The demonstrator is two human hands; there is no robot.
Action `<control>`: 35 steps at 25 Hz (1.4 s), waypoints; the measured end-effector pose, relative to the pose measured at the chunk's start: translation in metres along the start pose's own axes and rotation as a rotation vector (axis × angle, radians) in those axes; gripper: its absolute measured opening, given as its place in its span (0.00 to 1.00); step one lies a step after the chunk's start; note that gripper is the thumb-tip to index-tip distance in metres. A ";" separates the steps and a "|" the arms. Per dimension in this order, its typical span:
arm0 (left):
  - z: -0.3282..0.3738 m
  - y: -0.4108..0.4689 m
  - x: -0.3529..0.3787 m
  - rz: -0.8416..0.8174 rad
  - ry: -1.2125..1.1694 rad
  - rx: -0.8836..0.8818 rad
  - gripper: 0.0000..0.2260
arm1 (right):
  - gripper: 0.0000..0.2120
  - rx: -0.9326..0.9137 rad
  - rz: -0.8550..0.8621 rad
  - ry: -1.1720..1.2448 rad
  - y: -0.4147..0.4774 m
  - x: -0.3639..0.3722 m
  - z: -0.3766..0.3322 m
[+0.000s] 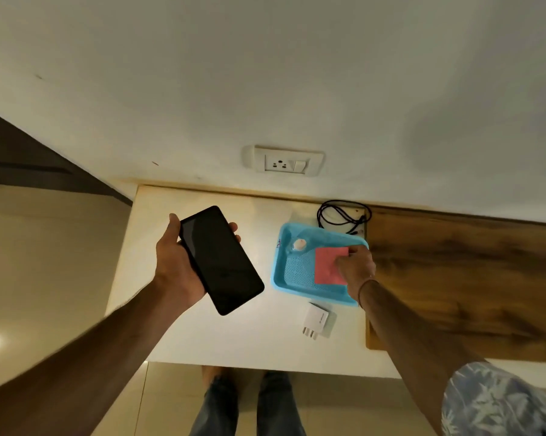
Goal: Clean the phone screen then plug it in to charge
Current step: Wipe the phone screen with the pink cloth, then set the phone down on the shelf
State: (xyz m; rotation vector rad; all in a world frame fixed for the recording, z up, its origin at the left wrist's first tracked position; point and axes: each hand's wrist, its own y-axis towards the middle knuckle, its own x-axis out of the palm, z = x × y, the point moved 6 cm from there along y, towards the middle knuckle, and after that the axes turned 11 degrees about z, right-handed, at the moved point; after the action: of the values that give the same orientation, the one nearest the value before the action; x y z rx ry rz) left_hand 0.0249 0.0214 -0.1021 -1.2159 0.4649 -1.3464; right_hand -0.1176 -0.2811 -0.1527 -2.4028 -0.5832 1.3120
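Note:
My left hand [174, 262] holds a black phone [221, 259] above the white table, its dark screen facing up. My right hand [356, 265] reaches into a blue tray [279, 272] and pinches the edge of a pink cloth [326, 265] lying in it. A white charger adapter [319, 320] lies on the table just in front of the tray, pins toward me. A coiled black cable [341, 215] rests behind the tray by the wall. The wall socket with its switch [284, 161] is above the table's back edge.
A small clear bottle with a pinkish cap [297, 244] lies in the tray's far corner. The white table [202, 338] meets a wooden surface [466, 278] on the right. My legs and the tiled floor show below the table's front edge.

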 end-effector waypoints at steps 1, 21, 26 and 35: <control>-0.006 0.009 -0.006 0.016 -0.006 -0.006 0.34 | 0.10 -0.002 -0.003 -0.012 0.004 0.006 0.003; -0.048 0.062 -0.045 0.264 0.269 -0.074 0.30 | 0.16 -0.439 -0.551 0.030 -0.159 0.103 -0.013; -0.043 0.067 -0.072 0.410 0.493 -0.028 0.27 | 0.11 -0.219 -0.505 0.045 -0.156 0.145 0.005; -0.031 0.072 -0.092 0.418 0.934 0.333 0.24 | 0.09 -0.153 -0.247 0.026 -0.145 0.174 0.018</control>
State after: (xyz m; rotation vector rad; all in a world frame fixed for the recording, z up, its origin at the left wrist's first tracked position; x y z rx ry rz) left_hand 0.0106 0.0758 -0.2087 -0.1328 1.0304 -1.4809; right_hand -0.0756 -0.0669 -0.2168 -2.3687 -0.9704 1.1667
